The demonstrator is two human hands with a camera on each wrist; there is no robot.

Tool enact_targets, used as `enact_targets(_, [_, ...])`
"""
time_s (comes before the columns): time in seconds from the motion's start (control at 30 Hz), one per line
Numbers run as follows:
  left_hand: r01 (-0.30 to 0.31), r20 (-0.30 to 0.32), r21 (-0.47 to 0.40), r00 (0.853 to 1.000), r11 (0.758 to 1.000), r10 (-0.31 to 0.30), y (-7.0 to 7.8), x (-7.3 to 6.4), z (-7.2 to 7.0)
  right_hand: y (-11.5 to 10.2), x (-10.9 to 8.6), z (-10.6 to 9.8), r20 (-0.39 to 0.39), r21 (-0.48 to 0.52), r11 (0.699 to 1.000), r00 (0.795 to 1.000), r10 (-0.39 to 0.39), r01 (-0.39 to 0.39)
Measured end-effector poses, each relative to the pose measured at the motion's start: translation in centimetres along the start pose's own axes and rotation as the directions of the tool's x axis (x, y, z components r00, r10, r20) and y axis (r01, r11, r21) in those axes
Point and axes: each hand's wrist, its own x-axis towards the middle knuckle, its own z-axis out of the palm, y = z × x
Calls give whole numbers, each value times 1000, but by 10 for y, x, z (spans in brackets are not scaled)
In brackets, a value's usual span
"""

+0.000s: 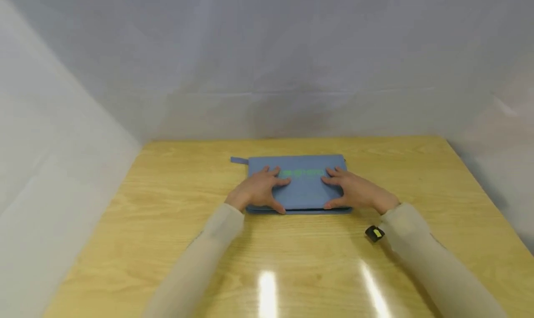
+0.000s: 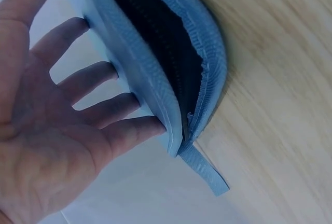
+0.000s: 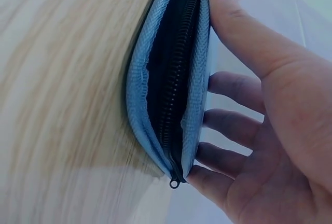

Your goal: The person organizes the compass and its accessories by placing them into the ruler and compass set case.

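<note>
A flat blue zipper pouch (image 1: pixel 303 193) with green lettering lies on the wooden table. Its zipper side, facing the person, gapes a little and shows a dark lining (image 2: pixel 161 32). My left hand (image 1: pixel 261 187) rests on the pouch's left part, fingers spread and fingertips on the top face. On the right part, my right hand (image 1: pixel 354 188) touches the top the same way, its thumb at the near edge. A fabric loop (image 2: pixel 205 171) sticks out at the left end. The zipper pull (image 3: pixel 175 183) hangs at the right end, beside the right little finger.
A small black object with a yellow patch (image 1: pixel 374 233) lies on the table (image 1: pixel 175 244) next to the right sleeve. Pale sheeting (image 1: pixel 267 67) stands behind the table's far edge and along its sides.
</note>
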Motion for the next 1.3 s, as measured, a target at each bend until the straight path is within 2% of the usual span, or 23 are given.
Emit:
enact_targets(0.23, [-15, -18, 6, 1000, 1000, 15, -1, -4, -1, -2, 1, 1, 2, 11, 1000, 1000, -9, 9])
enact_targets(0.47, [-46, -36, 27, 998, 999, 47, 4, -3, 7, -1, -9, 5, 8, 21, 1000, 1000, 10, -10])
enact_targets(0.63, [-56, -151, 55, 987, 997, 64, 8, -1, 9, 1, -11, 7, -2, 19, 1000, 1000, 14, -14])
enact_targets(0.77, [-25, -252, 161, 965, 987, 66, 6, 0, 5, 3, -11, 6, -3, 27, 1000, 1000, 11, -11])
enact_targets(0.83, [-22, -274, 190, 959, 982, 74, 5, 1, 4, 4, -11, 7, -4, 32, 999, 1000, 6, -6])
enact_targets(0.93, [-21, -233, 190, 970, 982, 66, 2, 2, 5, 5, -11, 7, -10, 43, 999, 1000, 5, -5])
enact_targets(1.0, [-12, -164, 181, 985, 983, 42, 2, 3, 9, 4, -12, 8, -8, 54, 999, 1000, 5, -5])
enact_targets(1.07, [6, -122, 183, 992, 983, 16, 2, 3, 13, 2, -13, 10, 1, 62, 998, 1000, 6, -6])
enact_targets(1.17, [11, -116, 208, 993, 978, 14, 1, 4, 17, 0, -14, 12, 13, 60, 998, 1000, 10, -10])
enact_targets(1.3, [-21, -148, 208, 988, 978, 53, 0, 8, 15, 1, -13, 13, -5, 41, 999, 1000, 9, -9])
